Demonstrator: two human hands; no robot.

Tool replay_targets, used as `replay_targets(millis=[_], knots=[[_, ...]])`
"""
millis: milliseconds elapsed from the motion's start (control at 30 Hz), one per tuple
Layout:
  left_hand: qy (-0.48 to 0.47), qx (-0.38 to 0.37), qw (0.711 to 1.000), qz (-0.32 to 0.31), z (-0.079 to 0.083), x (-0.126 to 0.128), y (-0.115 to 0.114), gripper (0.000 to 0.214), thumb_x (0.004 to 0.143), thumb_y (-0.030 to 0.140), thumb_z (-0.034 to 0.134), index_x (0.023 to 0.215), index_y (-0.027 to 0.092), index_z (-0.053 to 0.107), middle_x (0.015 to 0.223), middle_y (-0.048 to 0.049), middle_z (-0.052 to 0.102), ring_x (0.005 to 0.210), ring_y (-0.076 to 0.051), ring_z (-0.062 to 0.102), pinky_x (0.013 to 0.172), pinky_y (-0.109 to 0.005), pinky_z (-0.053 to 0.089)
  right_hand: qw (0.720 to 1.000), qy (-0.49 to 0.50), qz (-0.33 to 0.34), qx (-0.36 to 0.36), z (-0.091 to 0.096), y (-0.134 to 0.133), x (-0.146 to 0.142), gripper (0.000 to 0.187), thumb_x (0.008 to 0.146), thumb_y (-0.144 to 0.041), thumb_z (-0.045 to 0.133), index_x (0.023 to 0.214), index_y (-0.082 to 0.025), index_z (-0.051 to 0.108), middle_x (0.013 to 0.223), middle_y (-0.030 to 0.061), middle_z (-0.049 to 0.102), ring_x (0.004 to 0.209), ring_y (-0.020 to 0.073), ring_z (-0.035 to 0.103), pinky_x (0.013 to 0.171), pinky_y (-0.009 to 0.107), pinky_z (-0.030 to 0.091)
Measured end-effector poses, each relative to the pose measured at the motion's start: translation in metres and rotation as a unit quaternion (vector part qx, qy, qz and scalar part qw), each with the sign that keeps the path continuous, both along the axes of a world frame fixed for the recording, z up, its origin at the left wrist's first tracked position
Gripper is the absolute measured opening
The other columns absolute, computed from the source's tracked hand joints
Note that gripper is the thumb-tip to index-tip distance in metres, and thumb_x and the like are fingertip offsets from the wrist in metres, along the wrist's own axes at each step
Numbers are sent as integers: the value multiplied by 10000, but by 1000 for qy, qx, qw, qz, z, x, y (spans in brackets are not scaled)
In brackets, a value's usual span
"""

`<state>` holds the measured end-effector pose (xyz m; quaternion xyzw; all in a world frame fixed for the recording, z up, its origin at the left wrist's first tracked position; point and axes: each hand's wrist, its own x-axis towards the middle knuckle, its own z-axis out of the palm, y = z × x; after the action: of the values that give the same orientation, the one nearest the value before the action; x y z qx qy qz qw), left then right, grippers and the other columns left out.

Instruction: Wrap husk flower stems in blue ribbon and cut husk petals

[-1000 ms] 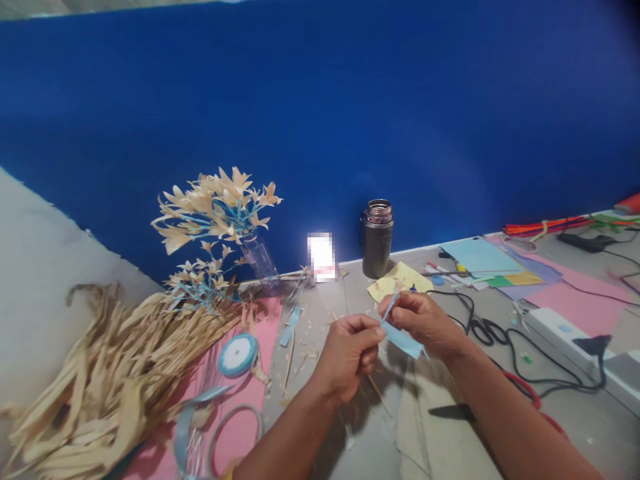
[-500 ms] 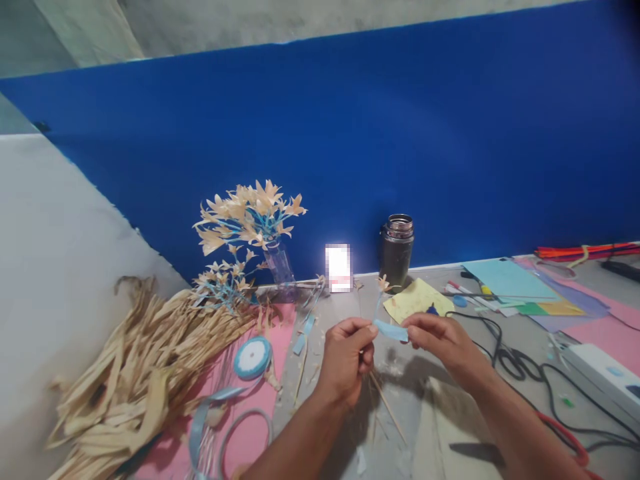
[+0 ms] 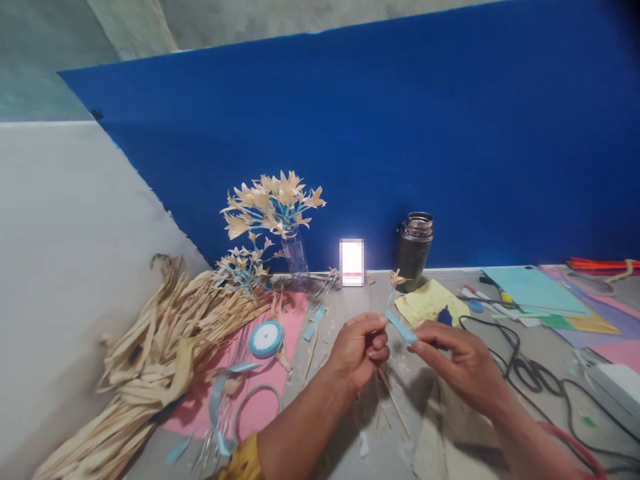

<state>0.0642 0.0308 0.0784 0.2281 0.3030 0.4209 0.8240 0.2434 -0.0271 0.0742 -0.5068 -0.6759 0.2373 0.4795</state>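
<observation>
Between thumb and fingers, my left hand pinches the stem of a small cream flower, which points upward. One end of a short light blue ribbon meets the stem at those fingertips. The ribbon's other end is pinched by my right hand, lower and to the right. To the left, a ribbon spool lies on pink paper. Behind it, a clear bottle holds a bunch of similar cream flowers on blue stems.
Dried husks are piled at the left. A dark open flask stands at the back beside yellow paper. Black cable coils at the right near a white power strip. Coloured sheets lie behind it.
The ribbon has gone from nearly level to slanting down to the right, with my right hand lower. The whole view has shifted, so things appear further right.
</observation>
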Motion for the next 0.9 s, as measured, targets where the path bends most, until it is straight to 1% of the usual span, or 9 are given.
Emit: replay_targets(millis=[67,200,267,367,433,533,600,767,900], knots=[[4,14,1000,6,2,-2,0,316,528,181,839,657,141,553,500,82,403,414,-10,295,383,-152,127,997,67,-11,-34,-6,0,16,248,834,-473,694,783,-238,754,711,71,718,653,226,639,580,324,501],[49,63,997,13,4,-3,-4,303,545,235,842,676,142,585,459,70,431,401,-25,326,389,-167,137,961,248,-123,-18,-17,9,36,263,819,-488,717,760,-231,723,676,56,664,594,186,578,536,309,466],[66,68,995,-17,4,-1,-7,292,548,244,839,676,143,596,434,70,434,387,-27,324,392,-173,136,955,267,-109,-67,-19,14,31,252,773,-470,768,810,-224,730,708,42,675,588,165,558,532,292,449],[85,65,992,-70,2,3,-13,270,547,242,827,675,141,611,416,73,434,364,-23,311,390,-181,125,957,256,-26,-133,-20,19,14,309,739,-487,786,856,-204,742,753,37,703,595,147,546,545,273,430],[98,69,988,-99,1,6,-16,250,552,244,816,663,140,618,402,66,438,355,-25,310,389,-189,120,959,243,7,-144,-19,19,6,314,735,-495,787,795,-193,729,745,26,690,613,143,546,569,266,427],[100,70,983,-139,0,7,-19,246,553,254,817,640,145,615,402,60,442,360,-29,317,390,-194,120,969,213,13,-127,-15,17,2,340,746,-499,778,659,-187,674,668,2,632,609,135,519,595,265,423],[97,70,981,-153,0,7,-19,258,553,267,826,642,148,616,415,66,437,367,-27,313,395,-195,119,977,182,15,-112,-12,15,3,344,754,-503,765,647,-190,672,676,9,634,645,152,535,628,277,437],[143,104,976,-126,0,7,-21,245,556,283,819,634,153,626,430,67,443,381,-34,323,414,-205,145,988,102,43,-109,-2,13,7,334,794,-511,707,715,-187,723,708,33,672,672,178,566,629,287,448],[221,172,957,-77,1,7,-22,206,588,292,787,644,143,658,455,59,461,403,-51,361,430,-218,211,995,17,5,-99,-3,10,8,349,814,-480,687,640,-179,699,624,20,638,600,153,527,569,270,412]])
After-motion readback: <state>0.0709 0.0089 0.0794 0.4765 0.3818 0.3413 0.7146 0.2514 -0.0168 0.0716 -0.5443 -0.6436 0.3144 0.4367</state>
